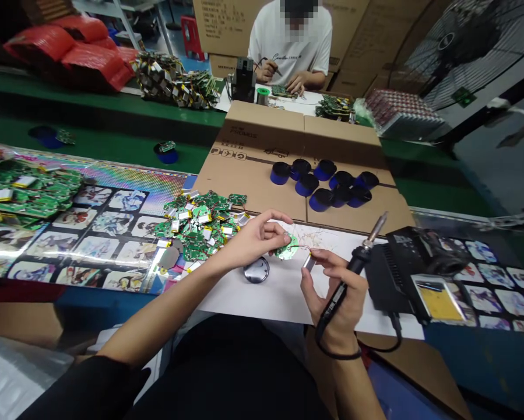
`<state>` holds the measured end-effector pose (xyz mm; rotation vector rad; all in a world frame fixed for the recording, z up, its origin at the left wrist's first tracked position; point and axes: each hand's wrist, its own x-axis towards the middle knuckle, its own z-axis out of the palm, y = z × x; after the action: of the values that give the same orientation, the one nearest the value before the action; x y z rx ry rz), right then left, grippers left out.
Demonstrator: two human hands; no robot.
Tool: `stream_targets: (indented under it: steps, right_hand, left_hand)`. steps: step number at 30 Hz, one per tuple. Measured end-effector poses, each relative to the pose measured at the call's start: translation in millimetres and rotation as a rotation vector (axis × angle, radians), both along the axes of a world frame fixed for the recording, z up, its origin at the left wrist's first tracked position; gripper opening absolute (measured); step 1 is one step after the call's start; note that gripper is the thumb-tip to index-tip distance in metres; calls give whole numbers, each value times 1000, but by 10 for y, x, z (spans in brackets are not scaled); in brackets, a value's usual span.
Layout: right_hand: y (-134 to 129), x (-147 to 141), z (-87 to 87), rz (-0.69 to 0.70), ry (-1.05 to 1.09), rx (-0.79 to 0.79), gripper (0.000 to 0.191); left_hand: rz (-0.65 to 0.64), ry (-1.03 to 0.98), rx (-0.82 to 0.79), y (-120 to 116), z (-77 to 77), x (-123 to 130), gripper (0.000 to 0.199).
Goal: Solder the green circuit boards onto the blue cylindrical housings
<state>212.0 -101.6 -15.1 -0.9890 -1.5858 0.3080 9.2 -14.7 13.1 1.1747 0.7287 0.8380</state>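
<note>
The grip of your left hand pinches a small green board at its edge, just above the white sheet near the middle of your view. The grip of your right hand is pressed around a silver cell, thumb on one side and fingers on the other. The cell is at about four o'clock from the board, its long axis running from seven to one o'clock. A thin reddish wire spans between board and cell.

You also carry a soldering iron across that right hand; its long axis leans the same way as the cell, with the metal tip pointing to one o'clock, clear of the board.

From the board, a round silver case lies at eight o'clock, and a heap of boards and cells at nine to ten. A cluster of blue-black rings stands on cardboard at one o'clock. A black soldering station sits at three to four o'clock. At twelve, a co-worker bends over another board.
</note>
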Motion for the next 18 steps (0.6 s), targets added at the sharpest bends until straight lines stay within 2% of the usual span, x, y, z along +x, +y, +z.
stream_targets:
  steps: [4,9,13,18]
  right_hand:
    - [-18,53,-9,12,-185,-40,62]
    - [-21,-30,-11,90,-177,-67,61]
    - [-70,-35,25,92,-88,-92,62]
    - [-164,83,-18,35,-57,-163,57]
  left_hand:
    - [38,24,94,-77,9,99,34]
    - [34,62,109,-225,25,87,32]
    - [40,206,228,-310,50,-239,36]
    - [-171,587,421,-440,-14,-722,75]
